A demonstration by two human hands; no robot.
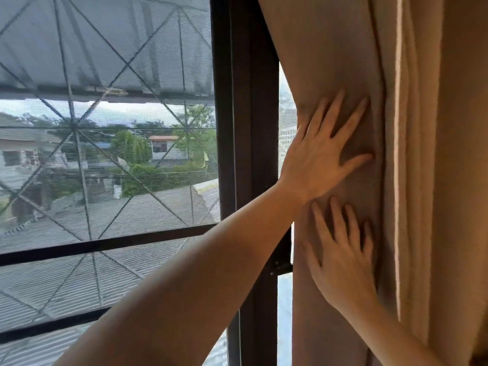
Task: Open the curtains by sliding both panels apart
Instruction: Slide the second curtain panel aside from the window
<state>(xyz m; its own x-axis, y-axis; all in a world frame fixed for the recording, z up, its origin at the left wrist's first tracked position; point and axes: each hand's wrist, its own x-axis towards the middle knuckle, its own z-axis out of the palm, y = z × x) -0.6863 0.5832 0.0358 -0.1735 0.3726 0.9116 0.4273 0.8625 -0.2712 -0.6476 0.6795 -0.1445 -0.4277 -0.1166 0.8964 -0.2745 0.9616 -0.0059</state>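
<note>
A beige curtain panel point(330, 48) hangs bunched in folds on the right side of the window. My left hand point(320, 157) lies flat against its left edge with fingers spread, pressing the fabric toward the right. Just below it, my right hand point(343, 260) also rests flat on the cloth, fingers apart and pointing up. Neither hand closes around the fabric. A paler fold with a light hem point(397, 154) runs down to the right of both hands. No other curtain panel is in view.
A dark brown window frame point(245, 128) stands left of the curtain, with a horizontal bar point(105, 244) across the pane. The glass carries a mesh screen and diagonal metal bars point(76, 128). Outside lie roofs, houses and trees.
</note>
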